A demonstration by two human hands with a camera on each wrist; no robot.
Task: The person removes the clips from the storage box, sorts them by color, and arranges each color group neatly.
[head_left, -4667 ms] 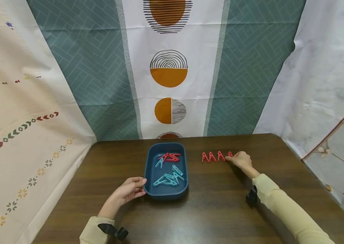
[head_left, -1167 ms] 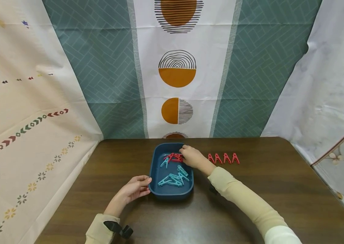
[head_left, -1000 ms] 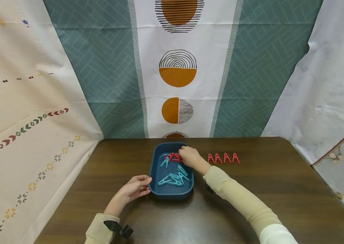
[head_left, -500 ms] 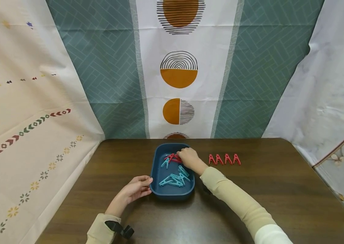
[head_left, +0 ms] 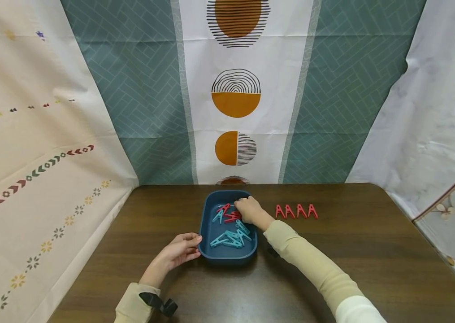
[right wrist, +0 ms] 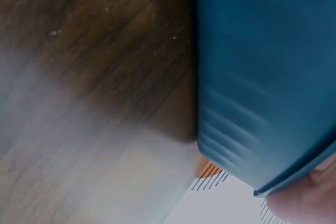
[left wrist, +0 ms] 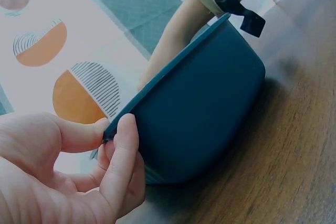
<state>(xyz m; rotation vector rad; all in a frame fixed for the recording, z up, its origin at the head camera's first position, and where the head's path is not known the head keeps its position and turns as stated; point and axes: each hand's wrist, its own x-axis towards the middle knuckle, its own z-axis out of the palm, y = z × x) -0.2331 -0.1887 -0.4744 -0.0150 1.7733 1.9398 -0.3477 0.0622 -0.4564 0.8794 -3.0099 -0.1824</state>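
Head view: unmarked blue tray, red pegs

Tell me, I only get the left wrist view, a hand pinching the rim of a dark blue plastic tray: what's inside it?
Observer: The head view shows the dark blue plastic tray holding teal plastic clothes pegs and red plastic clothes pegs.
Visitor: Where's the other hand?
Observer: The right hand is in the tray's far end, at the red pegs; whether it grips one is hidden.
Visitor: Anything outside the tray?
Observer: Four more red pegs stand in a row on the brown wooden table, to the tray's right.
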